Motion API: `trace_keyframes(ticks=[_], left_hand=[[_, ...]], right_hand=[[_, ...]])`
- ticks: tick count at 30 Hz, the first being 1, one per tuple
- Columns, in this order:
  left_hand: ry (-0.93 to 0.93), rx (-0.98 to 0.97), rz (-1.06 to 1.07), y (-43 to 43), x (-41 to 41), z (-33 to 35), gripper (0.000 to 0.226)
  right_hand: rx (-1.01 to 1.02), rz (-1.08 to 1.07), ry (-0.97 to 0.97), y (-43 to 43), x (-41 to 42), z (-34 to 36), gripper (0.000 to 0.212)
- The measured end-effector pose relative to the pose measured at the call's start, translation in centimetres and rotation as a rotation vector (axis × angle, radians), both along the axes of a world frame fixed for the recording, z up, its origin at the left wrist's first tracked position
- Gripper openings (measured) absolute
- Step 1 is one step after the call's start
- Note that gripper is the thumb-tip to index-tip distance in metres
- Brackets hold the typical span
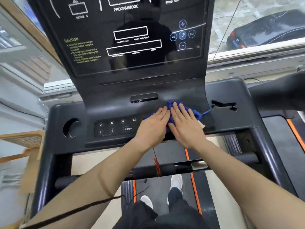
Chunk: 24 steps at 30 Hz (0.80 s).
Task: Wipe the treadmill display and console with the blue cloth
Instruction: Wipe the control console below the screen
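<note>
The blue cloth lies bunched on the dark treadmill console, just right of the middle. My left hand and my right hand press flat on it side by side, fingers stretched forward, covering most of the cloth. A loose blue thread trails off to the right. Above the console rises the glossy black display with white outlined boxes, a yellow caution text and round blue buttons.
A keypad with numbers and a PROG key sits left of my hands, and a round cup holder lies further left. A handlebar with a red cord crosses below. A window with a parked car is at right.
</note>
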<state>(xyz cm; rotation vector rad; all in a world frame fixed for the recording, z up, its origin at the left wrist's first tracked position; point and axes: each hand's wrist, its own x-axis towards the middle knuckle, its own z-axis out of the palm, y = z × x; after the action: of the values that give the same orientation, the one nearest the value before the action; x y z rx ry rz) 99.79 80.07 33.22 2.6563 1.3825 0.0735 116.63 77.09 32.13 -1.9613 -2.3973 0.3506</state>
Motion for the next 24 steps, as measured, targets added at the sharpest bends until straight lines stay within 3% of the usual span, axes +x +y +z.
trace_keyframes(ticks=[3, 7, 12, 17, 24], left_hand=[[-0.003, 0.018, 0.054, -0.5, -6.1, -0.7, 0.055], [-0.018, 0.093, 0.182, -2.4, -15.2, -1.2, 0.056], [0.004, 0.167, 0.307, -5.3, -23.5, -1.7, 0.053], [-0.042, 0.151, 0.304, -7.1, -24.7, -3.0, 0.047], [-0.106, 0.204, 0.204, -7.6, -20.5, -2.9, 0.047]], right_hand=[[-0.054, 0.116, 0.030, 1.4, -4.6, 1.0, 0.079], [-0.105, 0.250, 0.009, 2.6, -13.9, 1.4, 0.067], [-0.040, 0.322, -0.034, 1.1, -23.3, 0.7, 0.067], [0.104, 0.327, -0.108, -1.5, -24.0, -0.9, 0.065], [0.207, 0.272, -0.159, -3.7, -19.0, -2.2, 0.065]])
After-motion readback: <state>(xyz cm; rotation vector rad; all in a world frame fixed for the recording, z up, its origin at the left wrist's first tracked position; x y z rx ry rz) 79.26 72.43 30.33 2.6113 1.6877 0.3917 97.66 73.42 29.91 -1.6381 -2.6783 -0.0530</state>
